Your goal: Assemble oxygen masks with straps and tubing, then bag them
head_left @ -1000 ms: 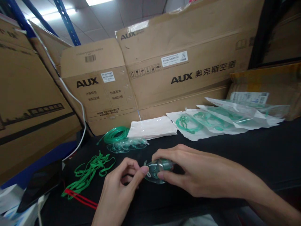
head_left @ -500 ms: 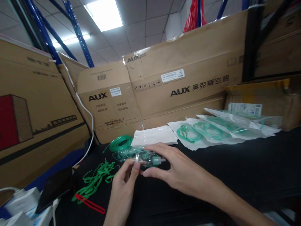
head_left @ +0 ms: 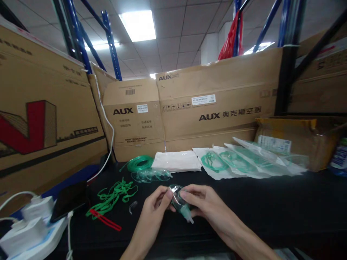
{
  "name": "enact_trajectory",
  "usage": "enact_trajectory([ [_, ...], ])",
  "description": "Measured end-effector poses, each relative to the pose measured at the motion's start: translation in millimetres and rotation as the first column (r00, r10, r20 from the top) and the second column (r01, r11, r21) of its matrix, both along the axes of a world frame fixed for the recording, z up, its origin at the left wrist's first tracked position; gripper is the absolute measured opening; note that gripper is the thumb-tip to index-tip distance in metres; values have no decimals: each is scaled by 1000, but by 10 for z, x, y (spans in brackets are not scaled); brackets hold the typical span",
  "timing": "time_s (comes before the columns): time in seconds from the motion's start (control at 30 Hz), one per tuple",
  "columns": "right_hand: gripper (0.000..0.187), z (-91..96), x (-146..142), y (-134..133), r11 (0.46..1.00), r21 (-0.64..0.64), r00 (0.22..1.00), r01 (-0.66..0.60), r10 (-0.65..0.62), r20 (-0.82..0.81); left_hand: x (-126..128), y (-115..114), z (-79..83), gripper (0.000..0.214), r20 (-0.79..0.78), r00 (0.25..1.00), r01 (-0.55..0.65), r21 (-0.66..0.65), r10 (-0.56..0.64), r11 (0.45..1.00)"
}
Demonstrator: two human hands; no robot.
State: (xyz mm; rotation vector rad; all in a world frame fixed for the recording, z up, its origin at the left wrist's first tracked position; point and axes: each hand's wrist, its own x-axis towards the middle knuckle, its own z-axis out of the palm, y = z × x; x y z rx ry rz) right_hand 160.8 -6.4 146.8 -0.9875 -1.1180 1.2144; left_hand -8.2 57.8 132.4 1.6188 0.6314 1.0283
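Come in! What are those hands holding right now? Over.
Left hand: pinching clear oxygen mask near its metal strip. Right hand: gripping opposite side. Nearby: tangled green straps leftward, overlapping masks beyond.

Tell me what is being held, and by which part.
A clear mask: the left hand pinches its edge near the silvery strip, and the right hand holds its opposite side.

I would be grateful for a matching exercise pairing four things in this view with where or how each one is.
1. Clear mask
2. Green tube
3. Green straps
4. White-backed pouches

A. overlapping in a row
B. coiled beside the white stack
C. between the left hand and right hand
D. lying in a loose tangle

Pairs: 1-C, 2-B, 3-D, 4-A
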Motion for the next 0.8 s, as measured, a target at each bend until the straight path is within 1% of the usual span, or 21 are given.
enact_trajectory([
  [0.1,42,-99,-25,9,1000,-13,993,-24,22,-114,7,19,-51,44,44,995,91,-115,-86,989],
  [0.23,42,-197,-41,54,999,-19,983,-40,36,-182,-29,11,-71,39,64,992,118,-140,-110,983],
  [0.33,40,-214,-42,63,999,-16,980,-31,27,-196,-76,8,-92,38,99,988,139,-189,-122,972],
  [0.43,40,-204,-38,44,1000,-15,983,-16,13,-181,-115,10,-95,37,90,986,158,-201,-143,967],
  [0.53,38,-193,-32,9,1000,-14,990,15,-16,-143,-130,9,-58,34,49,990,136,-172,-130,976],
  [0.67,34,-204,-28,-27,995,3,993,102,-101,-61,-121,2,-16,33,8,994,110,-170,-111,979],
  [0.8,31,-259,-34,4,981,61,983,182,-183,2,-110,11,-31,32,-32,996,82,-158,-88,984],
])
